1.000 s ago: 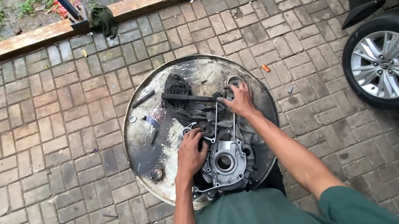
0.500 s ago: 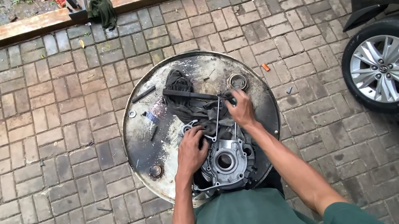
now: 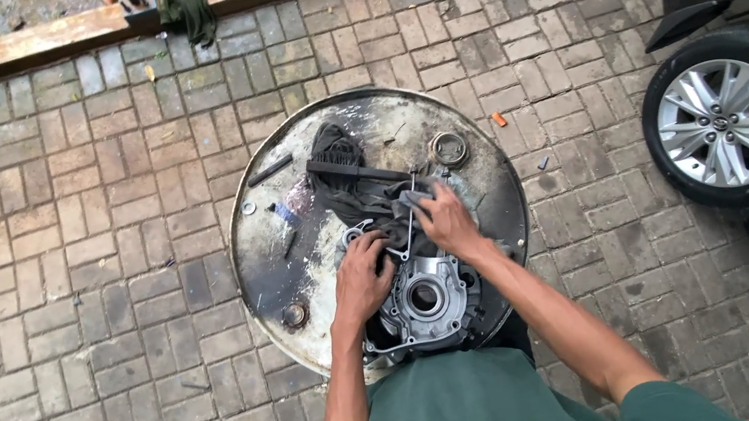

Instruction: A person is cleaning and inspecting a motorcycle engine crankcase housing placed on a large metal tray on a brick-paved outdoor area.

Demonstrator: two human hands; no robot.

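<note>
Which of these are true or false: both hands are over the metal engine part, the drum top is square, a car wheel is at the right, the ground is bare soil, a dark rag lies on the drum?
1. Both hands, left hand and right hand, are at the metal engine casing. True.
2. The drum top is square. False: it is round.
3. A car wheel stands at the right. True.
4. The ground is bare soil. False: it is brick paving.
5. A dark rag lies on the drum top. True.
</note>
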